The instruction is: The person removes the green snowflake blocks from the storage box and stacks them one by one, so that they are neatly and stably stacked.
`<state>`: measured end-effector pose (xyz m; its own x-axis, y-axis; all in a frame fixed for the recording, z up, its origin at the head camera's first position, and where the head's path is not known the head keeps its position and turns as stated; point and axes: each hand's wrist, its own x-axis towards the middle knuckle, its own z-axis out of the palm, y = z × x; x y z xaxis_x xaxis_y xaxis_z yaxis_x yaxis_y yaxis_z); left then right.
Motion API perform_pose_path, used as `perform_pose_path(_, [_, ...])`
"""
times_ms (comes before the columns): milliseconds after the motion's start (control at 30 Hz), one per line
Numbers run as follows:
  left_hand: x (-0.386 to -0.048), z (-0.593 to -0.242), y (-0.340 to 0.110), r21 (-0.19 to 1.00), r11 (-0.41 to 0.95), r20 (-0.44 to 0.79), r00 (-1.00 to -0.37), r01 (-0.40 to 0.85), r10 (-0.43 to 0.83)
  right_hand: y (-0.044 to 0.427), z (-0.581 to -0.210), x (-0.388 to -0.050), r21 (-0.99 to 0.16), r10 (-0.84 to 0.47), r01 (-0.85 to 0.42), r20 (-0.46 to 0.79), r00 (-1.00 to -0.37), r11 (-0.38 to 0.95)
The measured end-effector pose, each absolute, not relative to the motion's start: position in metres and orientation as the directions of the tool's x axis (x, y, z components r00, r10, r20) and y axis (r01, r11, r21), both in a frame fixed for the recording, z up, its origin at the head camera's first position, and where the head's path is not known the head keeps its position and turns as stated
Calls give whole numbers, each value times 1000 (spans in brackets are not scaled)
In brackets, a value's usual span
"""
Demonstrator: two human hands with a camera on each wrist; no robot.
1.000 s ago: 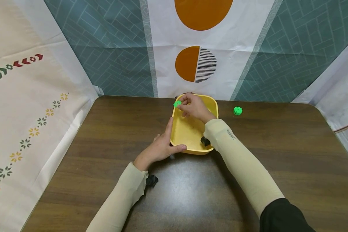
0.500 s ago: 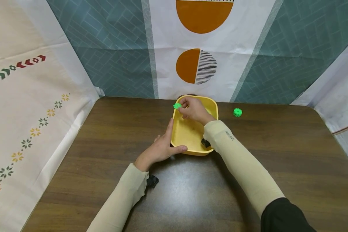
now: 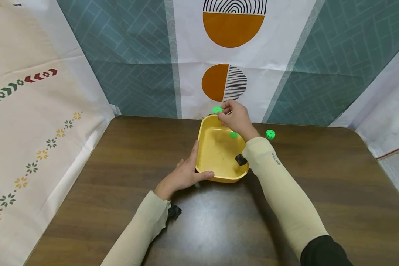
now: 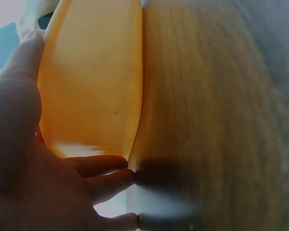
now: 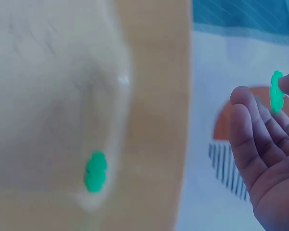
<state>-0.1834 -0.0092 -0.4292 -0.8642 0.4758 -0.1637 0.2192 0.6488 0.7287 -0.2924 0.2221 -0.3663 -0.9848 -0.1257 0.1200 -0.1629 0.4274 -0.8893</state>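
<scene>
A yellow tray [image 3: 219, 155] sits on the table toward its far edge. My left hand [image 3: 184, 171] rests against the tray's near left corner, thumb along the near rim and straight fingers by the left side; in the left wrist view, fingertips touch the table next to the tray's orange-looking wall [image 4: 94, 82]. Above the tray's far rim, my right hand [image 3: 236, 117] pinches a small green notched disc [image 3: 217, 110], seen nearly edge-on in the right wrist view [image 5: 276, 91]. Another green disc [image 3: 233, 135] is inside the tray near its far right corner.
Right of the tray, a thicker green notched piece [image 3: 270, 134], possibly stacked discs, lies on the brown wooden table [image 3: 319, 177]. A patterned cloth [image 3: 139, 74] hangs behind the far edge. White cloth [image 3: 53, 162] borders the left side.
My right hand has moved right and toward the far rim with the pinched disc. The disc inside the tray now shows, where the hand was before. My left hand stays in place.
</scene>
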Motion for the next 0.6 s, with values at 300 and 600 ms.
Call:
perform_pose_path(300, [-184, -430, -10, 736, 649, -176, -871, 193, 459, 256, -354, -288, -879, -59, -124, 109, -992, 461])
perform_pose_path(600, [-183, -431, -9, 740, 643, -161, -875, 198, 456, 285, -382, -281, -741, -128, -153, 91, -988, 654])
